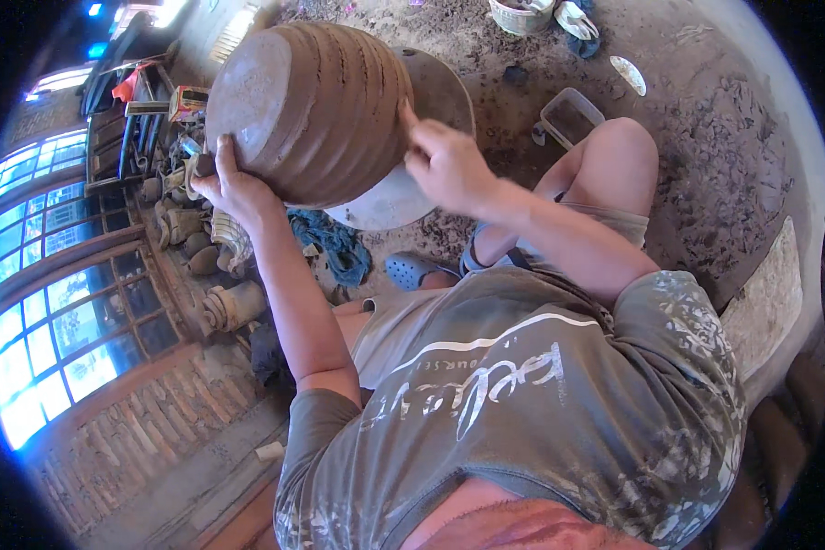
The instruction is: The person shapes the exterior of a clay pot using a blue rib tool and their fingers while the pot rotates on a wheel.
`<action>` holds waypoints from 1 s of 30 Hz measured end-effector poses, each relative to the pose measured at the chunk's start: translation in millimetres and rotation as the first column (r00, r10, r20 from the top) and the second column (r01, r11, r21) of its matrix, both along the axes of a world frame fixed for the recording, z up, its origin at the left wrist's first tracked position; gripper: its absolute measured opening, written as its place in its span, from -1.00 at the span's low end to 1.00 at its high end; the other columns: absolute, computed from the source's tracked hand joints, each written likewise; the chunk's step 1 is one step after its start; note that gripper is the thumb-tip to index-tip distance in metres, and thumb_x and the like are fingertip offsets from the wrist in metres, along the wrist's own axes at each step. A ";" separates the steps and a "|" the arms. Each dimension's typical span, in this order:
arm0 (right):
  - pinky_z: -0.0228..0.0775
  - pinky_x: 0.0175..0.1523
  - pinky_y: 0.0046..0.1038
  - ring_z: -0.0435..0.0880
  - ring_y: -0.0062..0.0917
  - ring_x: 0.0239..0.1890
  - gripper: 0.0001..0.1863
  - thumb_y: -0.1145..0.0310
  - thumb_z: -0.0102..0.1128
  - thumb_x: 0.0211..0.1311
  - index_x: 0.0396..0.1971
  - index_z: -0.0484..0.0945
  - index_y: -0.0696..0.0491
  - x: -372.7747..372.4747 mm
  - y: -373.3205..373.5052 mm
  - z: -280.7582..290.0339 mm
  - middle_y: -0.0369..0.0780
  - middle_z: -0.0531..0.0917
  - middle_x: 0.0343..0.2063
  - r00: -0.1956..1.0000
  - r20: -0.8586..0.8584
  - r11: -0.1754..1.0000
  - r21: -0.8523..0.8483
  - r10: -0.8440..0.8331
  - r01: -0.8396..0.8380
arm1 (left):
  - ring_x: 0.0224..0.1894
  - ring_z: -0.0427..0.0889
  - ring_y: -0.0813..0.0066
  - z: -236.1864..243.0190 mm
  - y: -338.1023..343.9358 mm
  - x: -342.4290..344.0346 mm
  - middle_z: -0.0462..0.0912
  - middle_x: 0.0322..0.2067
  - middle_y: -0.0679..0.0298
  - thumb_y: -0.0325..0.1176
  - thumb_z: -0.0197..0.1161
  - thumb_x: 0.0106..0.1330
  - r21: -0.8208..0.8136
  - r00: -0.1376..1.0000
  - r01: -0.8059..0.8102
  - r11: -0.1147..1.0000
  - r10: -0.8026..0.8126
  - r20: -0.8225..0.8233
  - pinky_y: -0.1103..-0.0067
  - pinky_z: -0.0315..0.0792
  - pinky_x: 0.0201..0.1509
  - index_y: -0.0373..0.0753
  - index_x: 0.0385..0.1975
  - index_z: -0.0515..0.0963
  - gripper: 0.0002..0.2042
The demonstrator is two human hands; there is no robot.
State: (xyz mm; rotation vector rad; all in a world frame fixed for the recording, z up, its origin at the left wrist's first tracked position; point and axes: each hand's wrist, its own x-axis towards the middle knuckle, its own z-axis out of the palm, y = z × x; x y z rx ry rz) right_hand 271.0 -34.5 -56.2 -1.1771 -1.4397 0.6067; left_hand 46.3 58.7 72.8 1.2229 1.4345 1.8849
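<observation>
A large brown clay pot point(348, 110) with ridged coils round its wall is tilted on its side, its flat smooth base turned to the left. My left hand point(238, 183) grips the pot low at the base edge, the thumb lying on the base and the other fingers partly hidden. Against the ridged wall at the pot's right side, my right hand point(454, 165) presses its outstretched index finger; its other fingers are curled. Behind and under the pot shows a round grey-white stand point(390, 202). The inside of the pot is out of sight.
A blue cloth point(335, 247) lies on the floor near my clog point(417, 272). Several clay vessels point(229, 307) line the window wall at left. A clear plastic tub point(570, 117) stands beside my knee, and a basket point(521, 16) farther back. Lumpy clay point(724, 156) covers the right floor.
</observation>
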 end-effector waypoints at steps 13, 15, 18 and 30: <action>0.57 -0.05 -0.31 0.74 -0.16 -0.20 -0.66 0.43 0.16 0.43 0.12 0.70 0.17 54.5 70.7 -1.7 0.03 0.69 -0.21 0.991 -0.041 0.982 -0.139 0.127 -0.131 | 0.10 0.59 0.23 5.8 -3.1 1.6 0.56 0.05 -0.04 -0.39 0.40 0.39 -0.034 1.000 0.013 0.999 -0.013 -0.002 0.29 0.48 0.32 -0.37 0.06 0.28 -0.56; 0.56 -0.03 -0.28 0.73 -0.17 -0.20 -0.62 0.44 0.14 0.43 0.18 0.67 0.15 52.7 71.3 -10.7 0.02 0.68 -0.18 0.987 0.115 0.994 -0.031 0.109 -0.107 | 0.08 0.59 0.25 6.2 -1.7 2.6 0.56 0.03 -0.02 -0.38 0.41 0.38 -0.025 1.000 0.014 1.000 -0.014 -0.001 0.32 0.48 0.29 -0.37 0.05 0.29 -0.57; 0.53 0.06 -0.24 0.72 -0.21 -0.14 -0.52 0.47 0.13 0.42 0.31 0.59 0.12 28.8 40.4 2.7 0.03 0.67 -0.15 0.987 -0.115 0.973 -0.188 0.116 -0.136 | 0.04 0.58 0.28 -4.5 3.5 -12.1 0.57 0.00 0.00 -0.37 0.42 0.38 0.001 0.999 -0.013 1.000 0.013 -0.040 0.36 0.46 0.26 -0.39 0.03 0.32 -0.57; 0.55 -0.28 -0.21 0.70 -0.19 -0.38 -0.79 0.39 0.43 0.31 -0.12 0.77 0.12 -18.6 -63.0 15.8 -0.11 0.64 -0.42 0.966 0.032 0.961 0.100 0.257 -0.259 | 0.00 0.59 0.30 -8.2 -22.7 -28.1 0.58 -0.09 0.03 -0.24 0.04 0.65 0.242 0.891 -0.111 0.964 0.205 -0.406 0.44 0.48 0.14 -0.46 0.03 0.38 -0.69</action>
